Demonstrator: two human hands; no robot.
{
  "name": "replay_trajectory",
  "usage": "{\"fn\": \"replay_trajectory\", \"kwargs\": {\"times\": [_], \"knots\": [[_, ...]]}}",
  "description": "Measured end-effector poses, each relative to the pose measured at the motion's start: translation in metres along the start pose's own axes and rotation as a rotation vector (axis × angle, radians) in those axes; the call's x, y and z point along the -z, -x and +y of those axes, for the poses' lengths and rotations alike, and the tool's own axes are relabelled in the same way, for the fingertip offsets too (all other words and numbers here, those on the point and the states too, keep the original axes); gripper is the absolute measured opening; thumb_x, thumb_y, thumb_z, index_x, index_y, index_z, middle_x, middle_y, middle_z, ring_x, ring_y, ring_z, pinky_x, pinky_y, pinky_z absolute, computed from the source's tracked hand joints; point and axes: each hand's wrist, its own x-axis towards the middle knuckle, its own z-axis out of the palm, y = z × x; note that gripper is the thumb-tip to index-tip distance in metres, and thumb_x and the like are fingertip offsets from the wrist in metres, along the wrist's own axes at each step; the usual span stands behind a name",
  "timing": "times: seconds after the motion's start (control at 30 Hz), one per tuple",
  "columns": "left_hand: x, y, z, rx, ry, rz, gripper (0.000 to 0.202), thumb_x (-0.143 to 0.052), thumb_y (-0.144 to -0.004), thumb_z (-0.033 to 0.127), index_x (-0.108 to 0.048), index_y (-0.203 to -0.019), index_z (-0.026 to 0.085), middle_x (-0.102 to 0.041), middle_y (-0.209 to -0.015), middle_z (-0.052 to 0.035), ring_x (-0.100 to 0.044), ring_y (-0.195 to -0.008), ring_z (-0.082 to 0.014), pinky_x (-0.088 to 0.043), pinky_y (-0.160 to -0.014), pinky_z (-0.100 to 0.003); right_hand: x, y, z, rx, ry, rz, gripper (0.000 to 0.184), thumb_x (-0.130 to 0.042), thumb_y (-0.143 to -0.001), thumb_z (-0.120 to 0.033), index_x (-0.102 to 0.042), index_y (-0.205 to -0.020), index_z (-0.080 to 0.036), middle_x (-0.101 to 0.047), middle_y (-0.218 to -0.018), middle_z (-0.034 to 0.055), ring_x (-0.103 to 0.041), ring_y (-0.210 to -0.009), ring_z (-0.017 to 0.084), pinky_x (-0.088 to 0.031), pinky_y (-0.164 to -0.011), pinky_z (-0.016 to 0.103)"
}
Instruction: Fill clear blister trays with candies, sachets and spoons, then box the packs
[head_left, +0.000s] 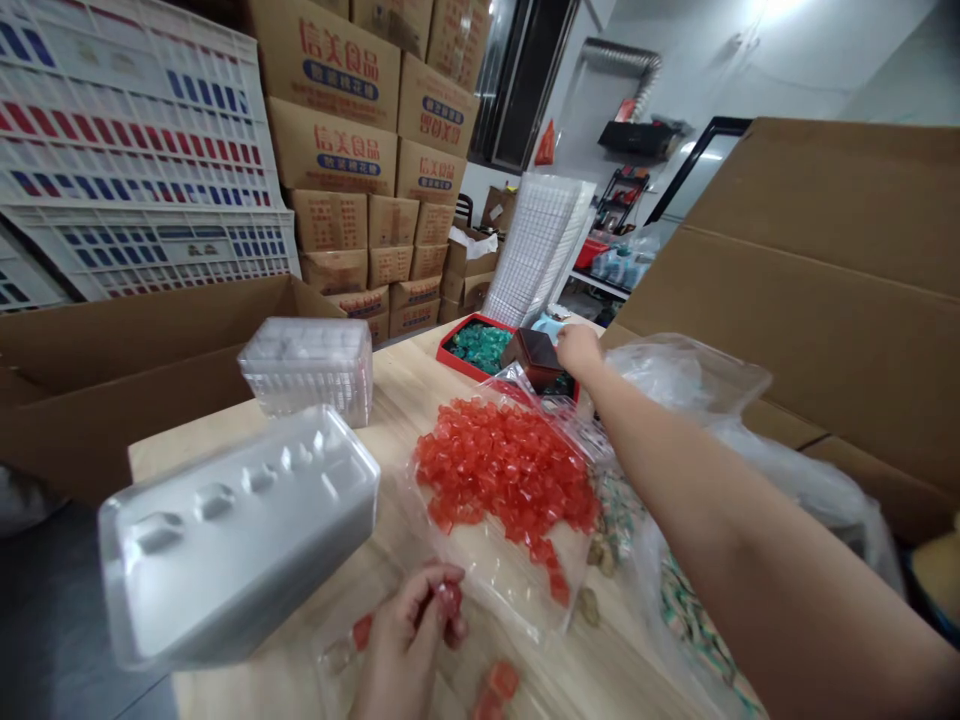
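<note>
Near the front of the table, my left hand pinches a small, shiny dark red round piece between thumb and fingers. My right hand reaches far forward, fingers curled, beside a dark brown box; whatever is in those fingers is hidden. That box sits at a red tray of wrapped green pieces. Between my hands, a heap of translucent red cubes lies on a clear plastic sheet. A few red pieces rest by my left hand, partly in a clear tray.
On the left stand a stack of silvery moulded trays and stacked clear trays. Open cardboard boxes flank the table, with plastic bags at right. Cartons and white crates are piled behind.
</note>
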Motion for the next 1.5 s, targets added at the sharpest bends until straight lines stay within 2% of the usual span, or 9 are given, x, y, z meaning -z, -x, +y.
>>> {"fn": "replay_trajectory", "kwargs": {"times": [0.3,0.5,0.63,0.83,1.0,1.17,1.33,1.4,1.5], "knots": [[0.007,0.011,0.002,0.294,0.189,0.012,0.043,-0.06,-0.054,0.057,-0.045,-0.057,0.017,-0.038,-0.039,0.0089,-0.023,-0.029,-0.0012,-0.014,-0.033,-0.017,0.028,0.025,-0.025,0.011,0.058,-0.117,0.028,-0.037,-0.077,-0.015,-0.06,-0.088,-0.002,-0.057,-0.09,0.021,-0.052,-0.088,0.022,-0.034,-0.073,0.035],[0.005,0.028,0.007,0.319,0.205,0.05,0.043,-0.061,-0.053,0.056,-0.041,-0.055,0.018,-0.031,-0.036,0.0104,-0.02,-0.03,-0.0017,-0.009,-0.034,-0.018,0.052,0.107,-0.065,0.293,-0.063,-0.244,0.03,-0.043,-0.072,-0.011,-0.06,-0.097,-0.014,-0.06,-0.095,0.0106,-0.054,-0.085,0.019,-0.039,-0.076,0.029],[0.001,0.04,0.011,0.3,0.23,0.016,0.043,-0.057,-0.058,0.057,-0.04,-0.055,0.017,-0.032,-0.038,0.0101,-0.022,-0.03,-0.0015,-0.01,-0.034,-0.018,0.077,0.158,-0.081,0.234,-0.167,-0.222,0.031,-0.041,-0.073,-0.014,-0.059,-0.098,-0.011,-0.059,-0.096,0.0133,-0.054,-0.088,0.023,-0.04,-0.078,0.036],[-0.001,0.053,0.006,0.287,0.282,-0.112,0.042,-0.056,-0.061,0.054,-0.038,-0.054,0.017,-0.037,-0.04,0.0088,-0.028,-0.029,-0.0017,-0.013,-0.033,-0.018,0.124,0.245,-0.129,0.151,-0.706,-0.956,0.024,-0.045,-0.079,-0.026,-0.062,-0.094,-0.018,-0.06,-0.079,0.0043,-0.056,-0.075,0.016,-0.044,-0.069,0.027],[0.007,0.068,0.002,0.275,0.334,-0.23,0.03,-0.057,-0.068,0.041,-0.047,-0.063,0.014,-0.046,-0.046,0.0052,-0.036,-0.034,-0.0031,-0.024,-0.036,-0.017,0.141,0.278,-0.144,0.084,-0.86,-1.144,0.014,-0.055,-0.073,-0.021,-0.065,-0.083,-0.019,-0.056,-0.078,0.0034,-0.054,-0.073,0.015,-0.042,-0.065,0.026],[0.026,0.083,0.008,0.219,0.179,-0.273,0.025,-0.049,-0.074,0.038,-0.049,-0.068,0.014,-0.048,-0.049,0.0037,-0.038,-0.034,-0.004,-0.024,-0.037,-0.017,0.138,0.291,-0.155,0.09,-0.886,-1.116,0.009,-0.057,-0.071,-0.02,-0.065,-0.074,-0.018,-0.054,-0.074,0.0028,-0.052,-0.071,0.014,-0.04,-0.065,0.026],[0.038,0.098,-0.002,-0.005,-0.318,-0.269,0.016,-0.041,-0.072,0.013,-0.055,-0.065,0.015,-0.055,-0.056,0.0012,-0.05,-0.05,-0.0091,-0.035,-0.049,-0.018,0.118,0.298,-0.176,-0.255,-1.129,-1.035,0.015,-0.053,-0.073,-0.03,-0.059,-0.074,-0.016,-0.051,-0.064,-0.0009,-0.046,-0.056,0.01,-0.038,-0.054,0.024],[0.041,0.105,-0.01,-0.046,-0.466,-0.36,0.019,-0.042,-0.068,0.007,-0.058,-0.062,0.015,-0.059,-0.06,-0.0006,-0.053,-0.057,-0.0112,-0.037,-0.055,-0.019,0.105,0.298,-0.185,-0.173,-1.06,-0.931,0.016,-0.052,-0.075,-0.029,-0.06,-0.077,-0.016,-0.053,-0.068,0.0007,-0.048,-0.06,0.011,-0.039,-0.058,0.025],[0.05,0.113,-0.02,-0.104,-0.546,-0.375,0.023,-0.041,-0.071,0.01,-0.062,-0.067,0.016,-0.062,-0.069,-0.0033,-0.054,-0.062,-0.0125,-0.039,-0.058,-0.02,0.08,0.304,-0.197,0.221,-0.775,-0.782,0.014,-0.051,-0.077,-0.023,-0.062,-0.082,-0.017,-0.056,-0.078,0.0044,-0.049,-0.075,0.015,-0.037,-0.069,0.029]]}}
